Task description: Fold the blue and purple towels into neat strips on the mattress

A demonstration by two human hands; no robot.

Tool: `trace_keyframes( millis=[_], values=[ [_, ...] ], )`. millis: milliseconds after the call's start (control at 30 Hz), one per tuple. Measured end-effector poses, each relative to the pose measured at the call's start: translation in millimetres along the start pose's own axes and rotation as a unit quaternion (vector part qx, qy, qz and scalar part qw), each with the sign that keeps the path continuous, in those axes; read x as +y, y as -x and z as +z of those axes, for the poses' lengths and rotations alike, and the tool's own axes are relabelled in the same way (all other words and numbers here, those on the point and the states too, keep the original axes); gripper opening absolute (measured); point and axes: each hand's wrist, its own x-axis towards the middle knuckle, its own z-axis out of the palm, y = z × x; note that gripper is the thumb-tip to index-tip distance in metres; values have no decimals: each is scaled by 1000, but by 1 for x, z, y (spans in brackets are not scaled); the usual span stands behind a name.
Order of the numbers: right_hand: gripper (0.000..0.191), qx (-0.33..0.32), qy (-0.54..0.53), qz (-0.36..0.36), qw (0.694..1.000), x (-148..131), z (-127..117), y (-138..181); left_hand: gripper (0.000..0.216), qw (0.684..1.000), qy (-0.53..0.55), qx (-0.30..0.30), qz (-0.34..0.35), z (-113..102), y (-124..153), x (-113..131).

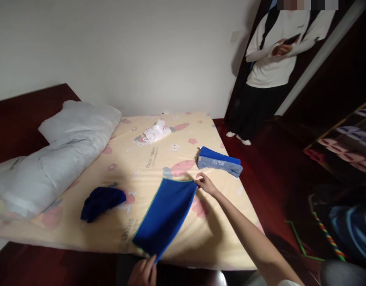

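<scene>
A blue towel (168,214) with a thin green edge is stretched out over the bed at a slant. My right hand (205,184) pinches its far right corner. At the bed's front edge, my left hand (144,272) grips the near corner, partly cut off by the picture's bottom. Left of the towel lies a crumpled dark blue cloth (102,202). Beyond my right hand, a folded blue cloth (220,154) and a grey-blue one with pale lettering (220,163) lie side by side.
The bed (183,254) has a cream printed sheet. A grey quilt (52,171) covers its left end, and a white plastic bag (157,131) lies towards the wall. At the right, a person (272,67) stands holding a phone. A rack of slippers (346,149) is farther right.
</scene>
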Motion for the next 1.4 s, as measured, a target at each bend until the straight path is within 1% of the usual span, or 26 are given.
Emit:
trace_keyframes(
  millis=[100,167,200,233,300,367,467,533,633,700,733,800,867,933,1000,1033,1067,1100,1167,1200,1233,1300,1367,1400],
  values=[
    [44,30,-101,-30,994,-27,-57,41,30,999,-19,7,31,-49,-38,-41],
    [48,26,-144,-25,989,-49,-90,71,30,1000,-5,6,4,-69,-71,-60],
    [49,24,-156,-16,987,-60,-103,86,30,1000,7,6,-24,-73,-89,-67],
    [51,25,-162,-7,986,-70,-115,99,29,998,20,11,-56,-75,-108,-71],
    [54,31,-163,2,986,-87,-132,119,31,993,47,31,-103,-70,-148,-78],
    [57,38,-152,-7,988,-99,-143,129,36,989,81,56,-114,-59,-187,-81],
    [56,69,-141,-30,987,-107,-155,125,38,983,125,68,-113,-44,-242,-86],
    [53,101,-151,-47,982,-110,-162,116,37,980,144,64,-121,-40,-273,-86],
    [49,141,-167,-82,972,-114,-171,106,36,970,185,81,-132,-43,-307,-81],
    [47,164,-165,-106,967,-116,-176,107,35,961,216,108,-136,-47,-319,-75],
    [46,175,-157,-116,965,-115,-179,110,35,957,223,127,-137,-49,-320,-72],
    [44,194,-123,-125,965,-108,-181,124,34,955,211,154,-140,-46,-310,-66],
    [43,202,-69,-119,970,-88,-178,145,34,963,176,152,-133,-33,-282,-63],
    [40,193,-10,-107,975,-53,-167,170,32,976,149,122,-100,-9,-238,-60],
    [39,169,34,-97,980,-5,-146,196,31,984,139,93,-52,22,-183,-56],
    [41,168,47,-85,981,21,-134,209,33,988,141,58,-24,37,-154,-54],
    [46,165,56,-64,983,48,-121,222,36,989,147,11,9,52,-126,-51],
    [50,158,60,-40,985,74,-108,234,40,988,150,-23,25,64,-100,-49],
    [54,137,63,-4,989,117,-86,256,43,982,158,-88,48,82,-58,-45],
    [53,127,70,16,989,133,-78,265,43,979,164,-111,46,87,-43,-44],
    [52,122,73,28,989,144,-73,274,42,975,174,-130,38,90,-31,-43],
    [48,116,69,44,990,153,-69,286,40,967,206,-148,-4,91,-20,-42],
    [46,112,34,50,992,150,-70,293,34,953,256,-145,-74,91,-21,-40],
    [46,106,8,53,993,146,-71,294,31,940,289,-141,-114,91,-24,-38]
  ],
)
